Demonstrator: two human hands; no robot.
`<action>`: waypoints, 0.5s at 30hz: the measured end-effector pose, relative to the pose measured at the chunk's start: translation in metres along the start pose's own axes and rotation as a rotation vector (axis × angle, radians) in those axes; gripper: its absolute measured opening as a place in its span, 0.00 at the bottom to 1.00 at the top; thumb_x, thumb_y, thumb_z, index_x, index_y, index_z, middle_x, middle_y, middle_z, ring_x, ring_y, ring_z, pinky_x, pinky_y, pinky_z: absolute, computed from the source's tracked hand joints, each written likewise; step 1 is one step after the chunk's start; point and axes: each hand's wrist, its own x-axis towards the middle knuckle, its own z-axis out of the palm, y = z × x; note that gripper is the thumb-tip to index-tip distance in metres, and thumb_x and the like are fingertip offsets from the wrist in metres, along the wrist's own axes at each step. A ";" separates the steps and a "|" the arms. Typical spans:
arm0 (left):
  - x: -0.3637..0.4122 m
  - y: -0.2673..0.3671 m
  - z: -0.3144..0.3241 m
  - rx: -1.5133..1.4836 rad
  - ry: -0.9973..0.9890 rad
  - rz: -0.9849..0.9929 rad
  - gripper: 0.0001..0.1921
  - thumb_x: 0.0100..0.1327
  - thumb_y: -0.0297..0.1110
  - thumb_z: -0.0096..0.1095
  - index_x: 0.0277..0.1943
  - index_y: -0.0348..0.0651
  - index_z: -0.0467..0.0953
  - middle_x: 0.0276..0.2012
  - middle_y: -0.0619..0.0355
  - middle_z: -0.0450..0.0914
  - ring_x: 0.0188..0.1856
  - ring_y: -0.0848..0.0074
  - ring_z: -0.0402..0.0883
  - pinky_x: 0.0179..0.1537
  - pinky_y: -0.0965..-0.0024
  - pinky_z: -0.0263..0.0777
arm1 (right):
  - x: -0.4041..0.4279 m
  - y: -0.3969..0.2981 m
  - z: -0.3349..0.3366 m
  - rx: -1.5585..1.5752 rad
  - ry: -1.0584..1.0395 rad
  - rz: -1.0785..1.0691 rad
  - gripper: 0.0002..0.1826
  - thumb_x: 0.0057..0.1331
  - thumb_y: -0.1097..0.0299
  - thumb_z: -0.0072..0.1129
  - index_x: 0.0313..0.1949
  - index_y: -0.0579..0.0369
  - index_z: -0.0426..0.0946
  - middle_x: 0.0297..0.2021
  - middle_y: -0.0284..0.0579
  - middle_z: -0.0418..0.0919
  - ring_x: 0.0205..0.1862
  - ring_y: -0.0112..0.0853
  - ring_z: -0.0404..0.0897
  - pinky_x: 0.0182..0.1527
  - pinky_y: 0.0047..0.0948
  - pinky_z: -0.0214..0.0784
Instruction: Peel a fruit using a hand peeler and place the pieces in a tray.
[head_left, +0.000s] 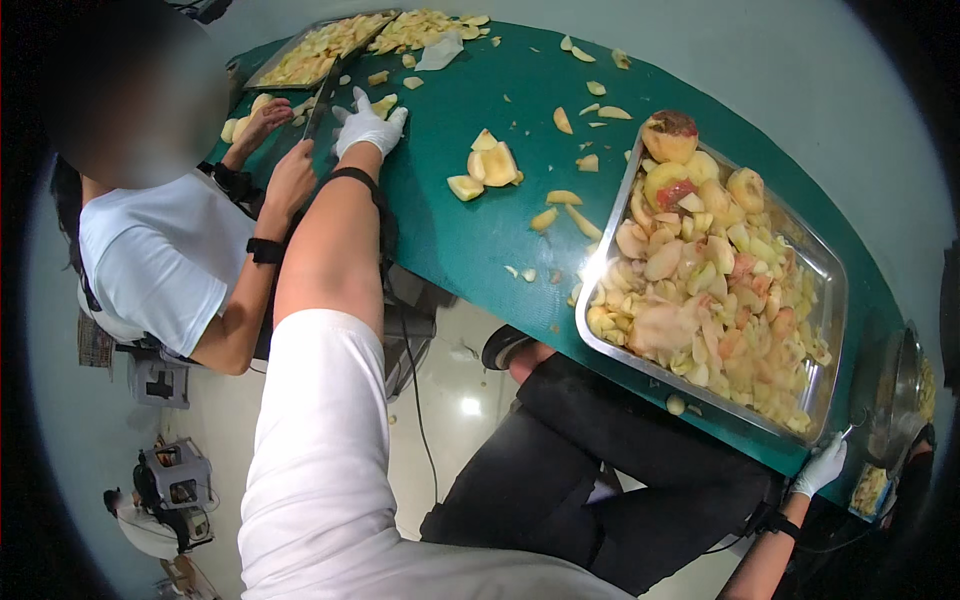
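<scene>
My left hand (370, 129), in a white glove, reaches across the green table (442, 112) with its fingers spread. A pale yellow fruit piece (385, 105) lies between its fingers and thumb; no grip on it shows. At the lower right, my right hand (821, 466), also gloved, is closed round a thin metal tool with a curved tip (848, 432), by the tray's near corner. The metal tray (592, 307) is heaped with cut fruit pieces (675, 262), with several larger peeled fruits (670, 136) at its far end. Cut fruit chunks (493, 165) lie mid-table.
At my left a co-worker's hand holds a long knife (319, 109), close to my left hand. Beyond are another fruit-filled tray (319, 54), a slice pile (420, 28) and a crumpled white scrap (440, 51). A metal bowl (896, 397) stands at far right. A cable (415, 382) hangs below.
</scene>
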 end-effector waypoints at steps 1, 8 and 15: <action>0.009 -0.002 0.004 0.002 -0.005 0.003 0.52 0.66 0.71 0.57 0.84 0.63 0.40 0.84 0.48 0.42 0.79 0.43 0.57 0.74 0.40 0.57 | 0.000 0.000 0.000 0.000 0.019 -0.011 0.17 0.80 0.57 0.53 0.32 0.53 0.73 0.23 0.29 0.68 0.22 0.19 0.63 0.25 0.23 0.56; 0.032 -0.005 0.012 0.152 0.031 0.283 0.30 0.71 0.62 0.55 0.71 0.61 0.71 0.72 0.46 0.71 0.69 0.50 0.74 0.66 0.51 0.71 | -0.002 -0.003 -0.002 -0.063 0.035 -0.020 0.18 0.79 0.57 0.54 0.33 0.54 0.73 0.24 0.28 0.66 0.24 0.20 0.63 0.27 0.25 0.56; 0.032 -0.009 0.007 0.071 -0.054 0.402 0.26 0.67 0.53 0.62 0.66 0.58 0.75 0.58 0.47 0.84 0.58 0.56 0.84 0.58 0.55 0.77 | -0.002 -0.004 0.000 -0.078 0.020 0.025 0.19 0.79 0.54 0.54 0.33 0.55 0.73 0.24 0.29 0.66 0.24 0.20 0.63 0.27 0.26 0.57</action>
